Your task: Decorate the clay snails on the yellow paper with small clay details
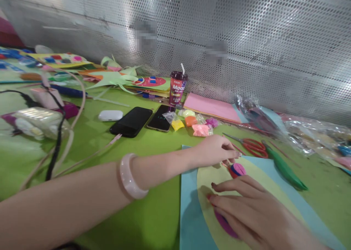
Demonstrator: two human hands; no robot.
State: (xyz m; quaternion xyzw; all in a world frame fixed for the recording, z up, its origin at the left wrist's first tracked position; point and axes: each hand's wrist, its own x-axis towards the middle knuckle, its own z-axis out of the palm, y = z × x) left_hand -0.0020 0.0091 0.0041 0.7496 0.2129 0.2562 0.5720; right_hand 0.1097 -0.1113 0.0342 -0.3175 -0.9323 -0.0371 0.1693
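Observation:
A pale yellow oval paper (210, 180) lies on a light blue sheet (189, 206) in front of me. My left hand (216, 150), a pale bangle (131, 176) on its forearm, reaches across to the oval's far edge. Its fingers are curled together, and what they hold, if anything, is hidden. Just below it is a small pink, blue and red piece (238, 170). My right hand (252, 209) hovers low over the oval with fingers stretched out. Its fingertips are at a purple, blue and red piece (226, 224), partly covered by the fingers.
Red-handled scissors (253, 147) and a green pointed tool (286, 169) lie to the right. Bagged coloured clay (201, 130), two phones (131, 122), an earbud case (110, 115) and a drink cup (177, 88) stand behind. Cables (70, 144) run along the left; a perforated metal panel (192, 30) rises behind.

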